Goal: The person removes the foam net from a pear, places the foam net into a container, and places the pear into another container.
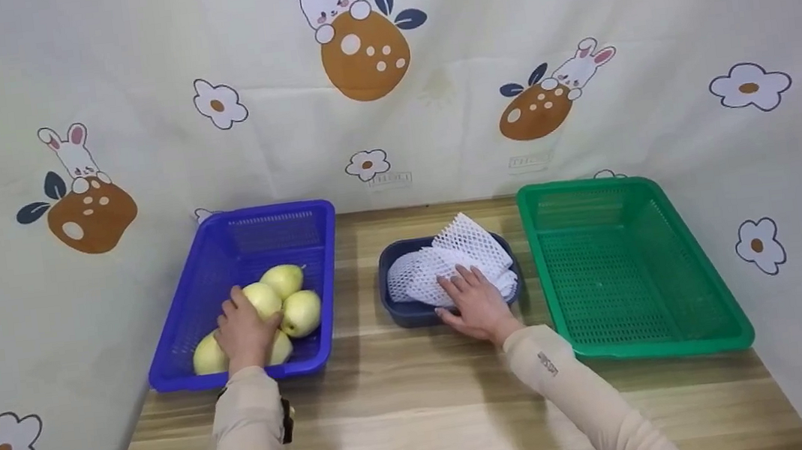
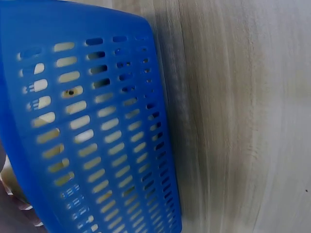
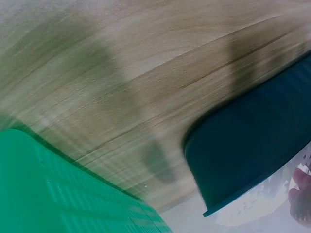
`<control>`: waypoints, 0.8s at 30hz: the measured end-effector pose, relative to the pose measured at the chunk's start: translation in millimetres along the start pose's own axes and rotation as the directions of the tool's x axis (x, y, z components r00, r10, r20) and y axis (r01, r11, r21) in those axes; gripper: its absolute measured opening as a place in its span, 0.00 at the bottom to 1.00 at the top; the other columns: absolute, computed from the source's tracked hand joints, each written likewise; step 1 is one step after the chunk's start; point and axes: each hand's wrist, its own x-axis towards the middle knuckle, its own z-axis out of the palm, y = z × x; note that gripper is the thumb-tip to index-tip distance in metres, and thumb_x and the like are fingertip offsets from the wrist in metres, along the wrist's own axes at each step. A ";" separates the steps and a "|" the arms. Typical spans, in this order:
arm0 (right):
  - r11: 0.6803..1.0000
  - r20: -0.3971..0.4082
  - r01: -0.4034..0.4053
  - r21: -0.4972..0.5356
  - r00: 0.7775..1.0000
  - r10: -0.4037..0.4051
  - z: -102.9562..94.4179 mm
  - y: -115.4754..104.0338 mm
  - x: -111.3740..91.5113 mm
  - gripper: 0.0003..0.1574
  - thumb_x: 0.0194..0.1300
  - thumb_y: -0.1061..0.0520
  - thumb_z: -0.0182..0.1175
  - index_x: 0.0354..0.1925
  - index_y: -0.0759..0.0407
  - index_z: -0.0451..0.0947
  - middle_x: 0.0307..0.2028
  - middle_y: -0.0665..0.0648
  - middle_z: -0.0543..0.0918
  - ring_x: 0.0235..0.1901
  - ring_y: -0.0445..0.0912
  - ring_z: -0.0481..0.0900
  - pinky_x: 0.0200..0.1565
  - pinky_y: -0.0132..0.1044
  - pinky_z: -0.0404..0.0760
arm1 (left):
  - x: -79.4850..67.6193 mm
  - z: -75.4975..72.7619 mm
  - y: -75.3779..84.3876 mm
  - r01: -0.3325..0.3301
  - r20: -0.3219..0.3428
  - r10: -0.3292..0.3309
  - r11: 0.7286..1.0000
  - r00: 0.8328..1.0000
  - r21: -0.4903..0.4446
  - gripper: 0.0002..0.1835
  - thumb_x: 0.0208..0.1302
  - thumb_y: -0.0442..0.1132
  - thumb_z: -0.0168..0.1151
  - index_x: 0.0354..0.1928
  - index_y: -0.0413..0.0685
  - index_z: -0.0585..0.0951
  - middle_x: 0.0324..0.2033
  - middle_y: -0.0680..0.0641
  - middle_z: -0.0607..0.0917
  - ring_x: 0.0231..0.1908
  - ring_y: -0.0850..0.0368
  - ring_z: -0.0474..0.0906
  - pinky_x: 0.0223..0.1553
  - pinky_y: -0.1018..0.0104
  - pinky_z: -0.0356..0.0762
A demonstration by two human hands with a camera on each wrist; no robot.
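In the head view, my left hand [image 1: 245, 332] reaches into the blue basket [image 1: 180, 310], its fingers and thumb around a pale yellow-green pear [image 1: 262, 300]. More pears lie against it, among them one at the right [image 1: 301, 313] and one at the back [image 1: 282, 281]. The left wrist view shows mostly the slotted wall of that basket [image 2: 112, 116]. My right hand [image 1: 478, 305] rests with spread fingers on the white foam net sleeves [image 1: 436, 270]. These sleeves are heaped in a small dark blue bin [image 1: 411, 316], whose side [image 3: 248, 141] fills part of the right wrist view.
A green slotted basket [image 1: 604, 285] stands on the right of the wooden table [image 1: 406, 405], beside the dark bin. Behind the table hangs a pale cloth [image 1: 272, 156] printed with rabbits and flowers, which also borders both sides.
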 end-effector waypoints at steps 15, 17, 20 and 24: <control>0.999 0.058 0.029 0.045 0.998 -0.032 0.0 -0.7 -7.5 0.39 0.62 0.33 0.38 0.60 0.57 0.64 0.55 0.61 0.70 0.61 0.54 0.53 0.61 0.46 0.46 | 11.3 2.7 5.3 0.013 0.045 -0.014 0.999 0.999 0.030 0.45 0.50 0.44 0.61 0.63 0.32 0.49 0.53 0.25 0.59 0.48 0.25 0.59 0.46 0.35 0.56; 0.998 0.052 0.041 0.056 0.998 -0.044 0.4 -0.4 -7.6 0.39 0.62 0.34 0.39 0.60 0.57 0.64 0.55 0.61 0.70 0.61 0.54 0.53 0.61 0.46 0.46 | 12.6 4.5 4.9 0.030 0.044 -0.031 0.999 0.999 0.026 0.45 0.50 0.44 0.61 0.64 0.32 0.47 0.53 0.25 0.58 0.49 0.24 0.58 0.47 0.34 0.55; 0.997 0.047 0.053 0.062 0.997 -0.056 0.3 -0.1 -7.7 0.38 0.62 0.34 0.39 0.60 0.57 0.63 0.55 0.61 0.69 0.61 0.54 0.53 0.61 0.46 0.46 | 14.1 7.9 4.6 0.042 0.044 -0.042 0.999 0.998 0.010 0.45 0.50 0.42 0.60 0.64 0.33 0.46 0.54 0.24 0.56 0.49 0.24 0.57 0.46 0.34 0.55; 0.996 0.074 0.057 0.062 0.995 -0.061 -0.3 0.1 -8.4 0.39 0.63 0.34 0.37 0.61 0.57 0.62 0.57 0.60 0.67 0.62 0.54 0.52 0.61 0.45 0.45 | 13.3 11.0 3.8 0.044 0.073 -0.043 0.999 0.996 -0.015 0.43 0.51 0.39 0.57 0.64 0.34 0.46 0.54 0.24 0.54 0.49 0.23 0.56 0.47 0.35 0.55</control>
